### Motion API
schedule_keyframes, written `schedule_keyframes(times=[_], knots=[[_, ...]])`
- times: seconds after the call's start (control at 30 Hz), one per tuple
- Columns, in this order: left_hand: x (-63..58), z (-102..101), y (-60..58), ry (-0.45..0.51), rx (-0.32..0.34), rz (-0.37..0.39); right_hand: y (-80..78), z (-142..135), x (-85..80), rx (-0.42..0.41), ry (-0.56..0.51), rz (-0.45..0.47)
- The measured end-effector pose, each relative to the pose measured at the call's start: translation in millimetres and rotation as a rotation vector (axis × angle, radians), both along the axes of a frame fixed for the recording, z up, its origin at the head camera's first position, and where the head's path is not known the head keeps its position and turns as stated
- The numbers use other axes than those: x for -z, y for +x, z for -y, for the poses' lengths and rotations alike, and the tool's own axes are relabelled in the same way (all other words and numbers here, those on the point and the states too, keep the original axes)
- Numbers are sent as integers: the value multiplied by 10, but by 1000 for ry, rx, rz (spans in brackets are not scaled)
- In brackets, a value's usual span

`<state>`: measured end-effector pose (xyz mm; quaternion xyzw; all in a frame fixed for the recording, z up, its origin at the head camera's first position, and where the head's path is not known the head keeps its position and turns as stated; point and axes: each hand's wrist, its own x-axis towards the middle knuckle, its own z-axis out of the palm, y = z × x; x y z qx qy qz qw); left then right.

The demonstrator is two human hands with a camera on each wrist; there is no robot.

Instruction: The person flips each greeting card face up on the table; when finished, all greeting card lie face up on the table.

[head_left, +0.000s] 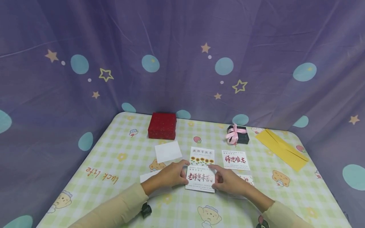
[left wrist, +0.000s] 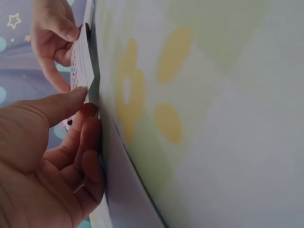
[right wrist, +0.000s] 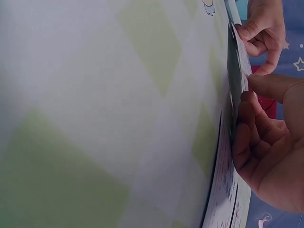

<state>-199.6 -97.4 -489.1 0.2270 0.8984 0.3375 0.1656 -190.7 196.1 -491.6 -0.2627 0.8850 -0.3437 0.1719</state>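
A white greeting card (head_left: 200,183) with red brush lettering is held by both hands low over the front middle of the table. Its left edge is pinched by my left hand (head_left: 173,173), thumb on the near face and fingers curled behind. At its right edge my right hand (head_left: 231,181) pinches likewise. In both wrist views the card looks slightly tilted, close to the cloth. Just beyond it lies a sunflower card (head_left: 201,153), its lower part overlapped. Another red-lettered card (head_left: 235,159) lies to the right, with a further card (head_left: 246,179) partly hidden by my right hand.
Left of the cards lie a blank white card (head_left: 168,152) and another white one (head_left: 146,177) partly under my left arm. A red box (head_left: 162,126), a black gift box (head_left: 243,137) with pink ribbon and a yellow envelope (head_left: 280,148) sit farther back, before a purple curtain (head_left: 182,38).
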Motion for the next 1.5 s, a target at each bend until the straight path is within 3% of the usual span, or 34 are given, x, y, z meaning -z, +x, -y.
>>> schedule_keyframes(times=[0.27, 0.67, 1.1, 1.3, 1.5], knots=[[-9, -39, 17, -54, 19, -37, 12, 22, -11, -7, 68, -31], [-85, -96, 54, -148, 4, -9, 3, 60, 21, -32, 128, -49], [-118, -104, 51, -159, 4, 17, -29, 41, 16, -43, 122, -32], [-127, 41, -53, -81, -5, 16, -169, 48, -113, -81, 54, -66], [-311, 309, -264, -94, -77, -2, -383, 258, -270, -76, -8, -143]])
